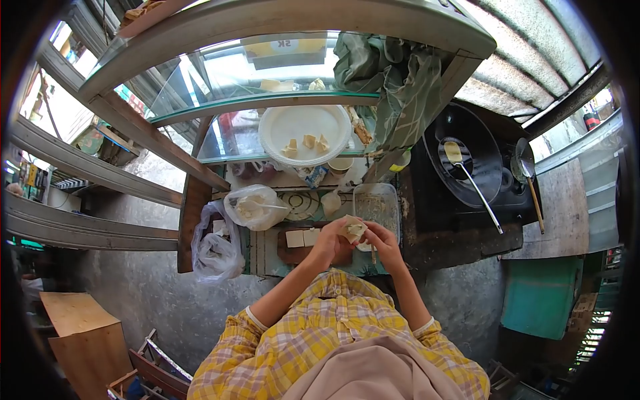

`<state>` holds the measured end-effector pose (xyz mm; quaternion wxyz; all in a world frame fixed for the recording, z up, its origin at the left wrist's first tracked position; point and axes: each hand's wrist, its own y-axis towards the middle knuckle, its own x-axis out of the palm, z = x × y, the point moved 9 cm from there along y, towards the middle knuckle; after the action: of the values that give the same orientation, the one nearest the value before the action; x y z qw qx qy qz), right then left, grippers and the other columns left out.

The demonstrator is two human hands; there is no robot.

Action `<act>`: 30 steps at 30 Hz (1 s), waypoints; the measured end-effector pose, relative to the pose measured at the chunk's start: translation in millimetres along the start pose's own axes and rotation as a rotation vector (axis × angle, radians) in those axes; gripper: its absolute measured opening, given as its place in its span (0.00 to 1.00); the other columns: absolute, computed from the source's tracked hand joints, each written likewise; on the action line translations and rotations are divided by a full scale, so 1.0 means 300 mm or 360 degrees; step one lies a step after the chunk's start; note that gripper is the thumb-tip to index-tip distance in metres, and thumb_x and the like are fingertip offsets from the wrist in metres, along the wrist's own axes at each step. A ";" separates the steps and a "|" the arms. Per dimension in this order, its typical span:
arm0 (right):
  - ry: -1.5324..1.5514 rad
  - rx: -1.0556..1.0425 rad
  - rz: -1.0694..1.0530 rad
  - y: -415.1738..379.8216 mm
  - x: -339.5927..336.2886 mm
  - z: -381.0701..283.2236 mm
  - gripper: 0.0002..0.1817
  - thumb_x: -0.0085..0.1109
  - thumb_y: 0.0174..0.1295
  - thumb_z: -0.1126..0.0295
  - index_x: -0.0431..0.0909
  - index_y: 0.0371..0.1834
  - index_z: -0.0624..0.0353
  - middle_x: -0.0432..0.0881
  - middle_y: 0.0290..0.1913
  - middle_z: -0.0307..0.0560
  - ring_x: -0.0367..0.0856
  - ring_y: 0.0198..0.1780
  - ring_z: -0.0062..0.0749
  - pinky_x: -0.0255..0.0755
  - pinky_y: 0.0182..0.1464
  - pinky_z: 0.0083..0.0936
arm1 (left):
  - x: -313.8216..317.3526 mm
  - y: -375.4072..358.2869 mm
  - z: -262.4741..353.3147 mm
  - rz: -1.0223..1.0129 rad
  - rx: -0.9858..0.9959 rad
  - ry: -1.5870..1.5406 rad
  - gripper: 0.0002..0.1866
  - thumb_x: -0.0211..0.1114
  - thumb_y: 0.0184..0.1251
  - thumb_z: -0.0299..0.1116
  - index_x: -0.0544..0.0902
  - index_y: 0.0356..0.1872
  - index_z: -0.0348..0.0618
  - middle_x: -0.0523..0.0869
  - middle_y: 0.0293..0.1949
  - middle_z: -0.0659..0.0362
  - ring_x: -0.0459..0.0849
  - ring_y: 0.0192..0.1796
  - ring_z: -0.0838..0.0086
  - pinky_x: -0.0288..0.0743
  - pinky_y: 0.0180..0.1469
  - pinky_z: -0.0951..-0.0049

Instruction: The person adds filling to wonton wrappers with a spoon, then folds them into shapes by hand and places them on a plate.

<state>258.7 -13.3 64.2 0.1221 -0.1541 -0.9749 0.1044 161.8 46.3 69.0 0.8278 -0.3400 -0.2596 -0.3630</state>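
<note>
My left hand (pixel 327 243) and my right hand (pixel 385 245) meet in front of my chest, both closed around a pale folded dough wrapper (pixel 354 231). Its top is gathered and uneven; what lies inside cannot be made out. Just left of my left hand, white square stacks (pixel 303 237), perhaps more wrappers, rest on a brown board (pixel 288 255). A clear rectangular container (pixel 377 200) stands beyond my right hand. On the glass shelf ahead, a white plate (pixel 273 133) bears several small folded pieces (pixel 309 141) that look similar.
Plastic bags (pixel 257 207) sit at the counter's left, one with pale contents. On the right, a dark wok (pixel 460 173) on the stove holds a long-handled spatula (pixel 480 200); another utensil (pixel 531 187) lies beside it. A glass-shelved frame (pixel 267 100) and hanging cloth (pixel 407 100) stand ahead.
</note>
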 end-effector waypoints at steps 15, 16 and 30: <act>0.0316 0.0089 0.0009 0.021 0.042 0.142 0.13 0.55 0.63 0.65 0.76 0.46 0.61 0.78 0.34 0.34 0.73 0.33 0.16 0.65 0.38 0.17 | -0.032 0.002 0.005 0.0021 0.0156 0.0766 0.23 0.41 0.74 0.46 0.73 0.55 0.39 0.74 0.35 0.62 0.73 0.31 0.84 0.66 0.30 0.86; 0.0326 0.0107 0.0029 0.021 0.036 0.152 0.13 0.56 0.63 0.65 0.76 0.46 0.61 0.78 0.34 0.34 0.73 0.33 0.16 0.66 0.38 0.17 | -0.032 0.006 0.000 -0.0006 0.0149 0.0792 0.24 0.41 0.74 0.47 0.73 0.56 0.39 0.73 0.36 0.61 0.73 0.31 0.84 0.66 0.30 0.87; 0.1067 0.0012 0.0337 0.039 0.068 0.091 0.08 0.56 0.63 0.64 0.78 0.40 0.54 0.80 0.35 0.35 0.75 0.33 0.19 0.69 0.38 0.21 | -0.025 -0.022 0.032 0.0146 0.0526 0.0234 0.17 0.63 0.61 0.27 0.76 0.51 0.34 0.82 0.41 0.61 0.79 0.40 0.83 0.73 0.43 0.81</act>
<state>235.7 -0.2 39.7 0.4245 -0.2796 -0.8588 0.0637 150.5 53.3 72.4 0.9048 -0.1833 -0.2386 -0.3012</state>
